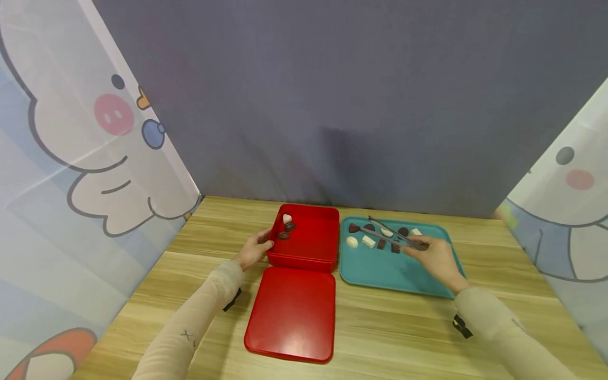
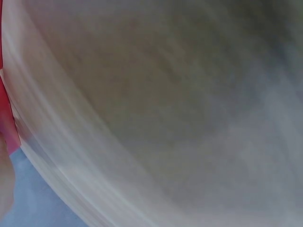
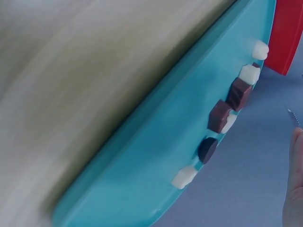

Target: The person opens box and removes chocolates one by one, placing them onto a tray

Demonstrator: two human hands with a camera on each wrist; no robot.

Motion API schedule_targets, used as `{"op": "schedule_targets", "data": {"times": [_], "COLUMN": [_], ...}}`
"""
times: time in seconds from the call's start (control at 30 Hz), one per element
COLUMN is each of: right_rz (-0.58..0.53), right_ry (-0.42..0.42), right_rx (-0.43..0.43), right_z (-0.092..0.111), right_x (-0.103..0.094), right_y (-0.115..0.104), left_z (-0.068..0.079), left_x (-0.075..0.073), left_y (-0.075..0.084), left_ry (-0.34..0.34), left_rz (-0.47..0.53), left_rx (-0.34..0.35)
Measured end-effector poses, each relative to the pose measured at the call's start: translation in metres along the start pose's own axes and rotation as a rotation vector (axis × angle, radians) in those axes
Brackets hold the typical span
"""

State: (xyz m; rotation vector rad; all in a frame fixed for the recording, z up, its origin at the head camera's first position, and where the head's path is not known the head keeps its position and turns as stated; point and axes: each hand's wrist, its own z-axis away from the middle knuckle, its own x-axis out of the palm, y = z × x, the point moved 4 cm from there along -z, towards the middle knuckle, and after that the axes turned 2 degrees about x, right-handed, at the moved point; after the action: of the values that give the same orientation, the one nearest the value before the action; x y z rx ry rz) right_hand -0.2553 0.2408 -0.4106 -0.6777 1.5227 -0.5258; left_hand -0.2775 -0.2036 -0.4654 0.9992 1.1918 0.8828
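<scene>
My left hand (image 1: pixel 254 250) holds the left wall of an open red box (image 1: pixel 315 232), with the thumb at its rim. Inside, along the left side, lie a white chocolate (image 1: pixel 287 218) and dark chocolates (image 1: pixel 283 236). My right hand (image 1: pixel 434 258) grips metal tongs (image 1: pixel 404 238) over a teal tray (image 1: pixel 380 272). The tongs' arms are spread; one tip overlaps a dark chocolate (image 1: pixel 353 228) at the tray's far left. Several white and dark chocolates (image 3: pixel 219 116) sit in the tray's far half. In the right wrist view only the thumb (image 3: pixel 296 175) and a tongs tip (image 3: pixel 293 117) show.
A flat red lid (image 1: pixel 292 314) lies on the wooden table (image 1: pixel 380 338), directly in front of the box. The tray stands close to the box's right side. Behind the table hangs a grey cloth (image 1: pixel 332 105), with cartoon-printed sheets (image 1: pixel 62 132) at both sides.
</scene>
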Motion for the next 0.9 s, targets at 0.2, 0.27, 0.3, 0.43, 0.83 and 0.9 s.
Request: {"op": "schedule_targets", "data": {"times": [0.2,0.27,0.3,0.43,0.83,0.9], "right_rz": [-0.027,-0.027,-0.027,-0.044,-0.12,-0.138], "right_ry": [-0.003,-0.003,-0.004,-0.026,-0.071,-0.078], "right_rx": [-0.007,-0.016,-0.018,-0.017,-0.068,-0.071], "right_z": [-0.005,-0.006,-0.006,-0.009,-0.016,-0.017], "right_x": [0.007,0.01,0.011,0.019,0.044,0.048], "right_y": [-0.013,-0.017,-0.02,-0.027,-0.051,-0.054], "left_z": [0.0,0.001,0.001,0.002,0.005,0.004], "left_x": [0.0,0.0,0.0,-0.001,0.0,0.0], "left_y": [-0.001,-0.002,-0.002,-0.001,0.001,0.002], "left_ry": [0.001,0.001,0.0,0.0,-0.005,0.0], "left_rz": [0.01,0.005,0.001,-0.001,0.016,0.012], "left_rx": [0.003,0.002,0.005,0.005,0.01,0.008]}}
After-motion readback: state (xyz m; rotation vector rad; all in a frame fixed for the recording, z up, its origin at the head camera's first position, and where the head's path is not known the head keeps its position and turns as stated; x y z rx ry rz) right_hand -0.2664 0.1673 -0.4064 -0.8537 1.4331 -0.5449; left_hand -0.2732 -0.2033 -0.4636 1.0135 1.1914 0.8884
